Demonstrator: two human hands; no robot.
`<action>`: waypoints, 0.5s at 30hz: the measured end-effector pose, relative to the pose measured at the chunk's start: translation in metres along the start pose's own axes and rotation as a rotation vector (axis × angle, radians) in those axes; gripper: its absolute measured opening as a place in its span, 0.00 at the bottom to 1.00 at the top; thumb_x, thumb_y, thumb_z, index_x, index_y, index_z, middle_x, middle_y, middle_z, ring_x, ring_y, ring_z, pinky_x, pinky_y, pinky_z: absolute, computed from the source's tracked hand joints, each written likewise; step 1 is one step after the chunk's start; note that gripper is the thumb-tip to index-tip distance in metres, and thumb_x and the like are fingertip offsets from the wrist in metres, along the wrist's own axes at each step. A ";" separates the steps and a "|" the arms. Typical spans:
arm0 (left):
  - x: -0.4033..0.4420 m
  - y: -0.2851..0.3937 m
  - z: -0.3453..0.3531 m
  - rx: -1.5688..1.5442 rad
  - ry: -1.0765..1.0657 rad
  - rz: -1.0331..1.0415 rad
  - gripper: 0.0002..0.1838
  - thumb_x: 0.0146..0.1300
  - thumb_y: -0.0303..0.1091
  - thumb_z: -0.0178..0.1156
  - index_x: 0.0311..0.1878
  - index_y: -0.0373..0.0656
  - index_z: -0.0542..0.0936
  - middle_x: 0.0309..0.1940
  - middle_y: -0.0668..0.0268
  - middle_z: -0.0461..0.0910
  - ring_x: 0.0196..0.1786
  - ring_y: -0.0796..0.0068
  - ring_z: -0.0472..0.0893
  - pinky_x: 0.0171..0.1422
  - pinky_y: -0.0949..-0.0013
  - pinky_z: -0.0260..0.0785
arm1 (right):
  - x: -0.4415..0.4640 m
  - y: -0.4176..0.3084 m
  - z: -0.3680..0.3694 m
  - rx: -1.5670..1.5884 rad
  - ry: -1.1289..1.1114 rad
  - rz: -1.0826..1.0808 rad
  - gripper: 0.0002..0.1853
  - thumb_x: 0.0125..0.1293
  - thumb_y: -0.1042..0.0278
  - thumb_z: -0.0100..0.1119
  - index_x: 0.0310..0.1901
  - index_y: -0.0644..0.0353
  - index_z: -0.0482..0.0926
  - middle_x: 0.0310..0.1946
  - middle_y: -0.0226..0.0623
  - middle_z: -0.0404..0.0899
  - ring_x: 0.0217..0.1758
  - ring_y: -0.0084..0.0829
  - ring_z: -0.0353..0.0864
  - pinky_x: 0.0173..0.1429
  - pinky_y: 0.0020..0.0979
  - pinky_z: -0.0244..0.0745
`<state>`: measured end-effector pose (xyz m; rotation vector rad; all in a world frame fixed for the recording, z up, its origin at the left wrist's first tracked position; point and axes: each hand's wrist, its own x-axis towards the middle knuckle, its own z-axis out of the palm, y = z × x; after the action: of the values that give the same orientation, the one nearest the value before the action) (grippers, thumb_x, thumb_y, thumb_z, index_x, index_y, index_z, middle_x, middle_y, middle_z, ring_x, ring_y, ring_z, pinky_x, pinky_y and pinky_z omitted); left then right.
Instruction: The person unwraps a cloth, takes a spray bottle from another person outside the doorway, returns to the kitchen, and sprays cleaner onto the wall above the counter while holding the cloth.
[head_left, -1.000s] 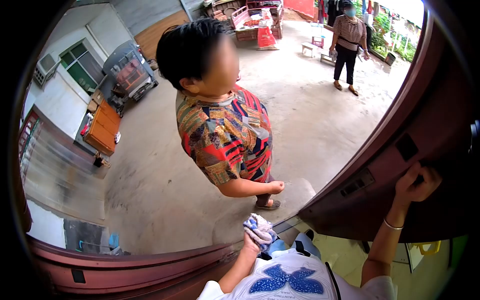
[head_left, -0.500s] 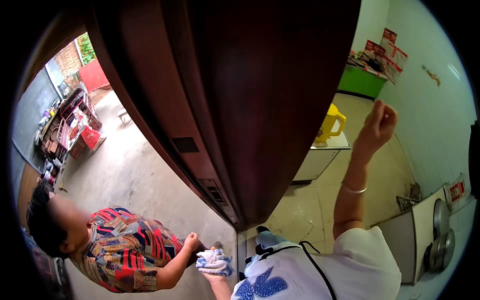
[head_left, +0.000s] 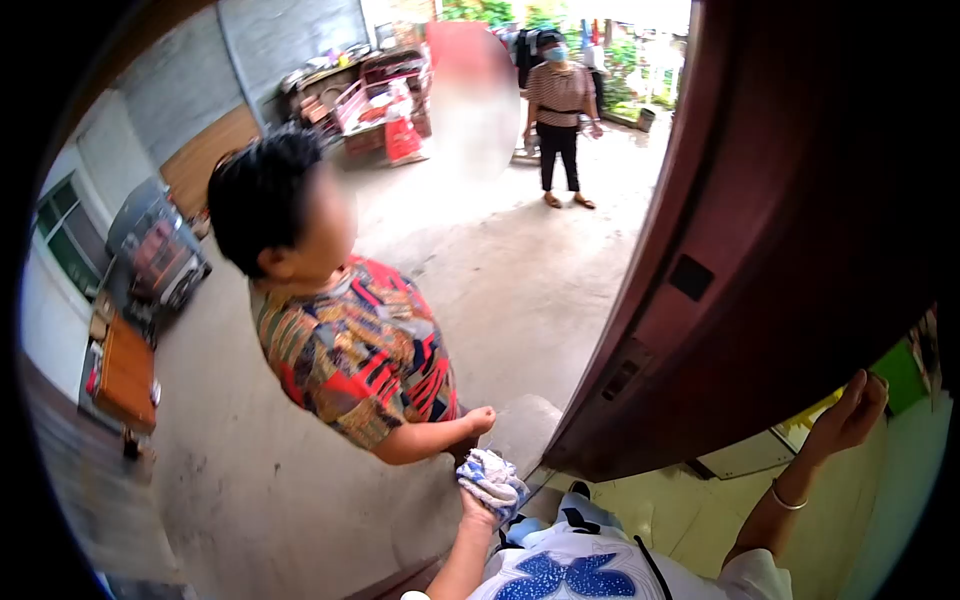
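The left hand (head_left: 477,509) is gripping a blue-and-white cloth (head_left: 491,478), which is staying bunched rather than spread over any surface. The right hand (head_left: 848,414), partly curled and holding nothing visible, is hovering near the door (head_left: 790,240), already standing open; whether they are touching, I cannot tell.

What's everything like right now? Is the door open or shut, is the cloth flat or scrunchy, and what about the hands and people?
Door: open
Cloth: scrunched up, held
Left hand: closed on the cloth
Right hand: fingers bent, touching the door or not is unclear
Nearer person: standing, forearm bent forward
Farther person: standing
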<state>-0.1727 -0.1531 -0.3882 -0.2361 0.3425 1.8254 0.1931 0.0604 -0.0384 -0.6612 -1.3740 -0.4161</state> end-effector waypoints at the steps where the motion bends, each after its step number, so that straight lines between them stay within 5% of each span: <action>1: -0.011 0.007 0.008 0.062 0.187 -0.015 0.11 0.65 0.41 0.43 0.32 0.56 0.75 0.27 0.74 0.75 0.32 0.76 0.75 0.36 0.66 0.68 | 0.002 -0.003 0.015 0.038 -0.017 -0.034 0.03 0.69 0.79 0.53 0.35 0.64 0.72 0.30 0.30 0.69 0.31 0.20 0.63 0.37 0.23 0.63; 4: -0.035 0.019 -0.029 -0.068 -0.124 0.060 0.12 0.66 0.46 0.43 0.30 0.57 0.74 0.23 0.73 0.73 0.30 0.72 0.71 0.35 0.63 0.66 | 0.000 -0.018 0.053 0.040 -0.098 -0.104 0.05 0.68 0.79 0.55 0.33 0.63 0.72 0.27 0.31 0.68 0.29 0.22 0.63 0.35 0.24 0.63; 8: -0.072 0.027 -0.049 -0.101 0.283 0.203 0.13 0.61 0.47 0.46 0.26 0.56 0.74 0.23 0.69 0.73 0.31 0.67 0.72 0.35 0.61 0.67 | -0.003 -0.030 0.095 -0.014 -0.054 -0.300 0.08 0.66 0.74 0.59 0.30 0.60 0.72 0.25 0.31 0.74 0.25 0.26 0.69 0.31 0.27 0.62; 11: -0.088 0.034 -0.081 -0.168 0.051 0.134 0.12 0.59 0.47 0.47 0.23 0.57 0.73 0.22 0.71 0.72 0.28 0.70 0.71 0.34 0.63 0.67 | -0.003 -0.045 0.111 -0.341 -0.024 -0.496 0.08 0.65 0.69 0.62 0.31 0.58 0.74 0.26 0.29 0.77 0.26 0.29 0.75 0.31 0.31 0.64; 13: -0.090 0.036 -0.094 -0.260 0.030 0.126 0.12 0.57 0.45 0.49 0.19 0.57 0.67 0.18 0.73 0.65 0.25 0.73 0.63 0.30 0.66 0.59 | -0.014 -0.037 0.108 -0.351 -0.054 -0.460 0.08 0.64 0.65 0.63 0.31 0.57 0.77 0.26 0.28 0.80 0.28 0.31 0.79 0.34 0.33 0.68; 14: -0.095 0.034 -0.073 -0.318 0.182 0.174 0.12 0.57 0.45 0.49 0.19 0.57 0.67 0.17 0.73 0.64 0.25 0.73 0.63 0.31 0.67 0.59 | -0.015 -0.037 0.105 -0.353 -0.030 -0.470 0.08 0.64 0.65 0.64 0.31 0.58 0.78 0.26 0.29 0.80 0.28 0.31 0.79 0.35 0.33 0.69; 15: -0.090 0.032 -0.087 -0.226 0.055 0.199 0.12 0.57 0.45 0.49 0.20 0.58 0.67 0.18 0.73 0.64 0.26 0.74 0.64 0.33 0.67 0.60 | -0.018 -0.035 0.103 -0.354 -0.006 -0.478 0.08 0.63 0.65 0.65 0.31 0.58 0.79 0.25 0.30 0.80 0.27 0.31 0.79 0.35 0.33 0.71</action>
<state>-0.1793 -0.2730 -0.4355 -0.4216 0.2027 2.0581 0.0900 0.0991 -0.0431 -0.6137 -1.4754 -1.0567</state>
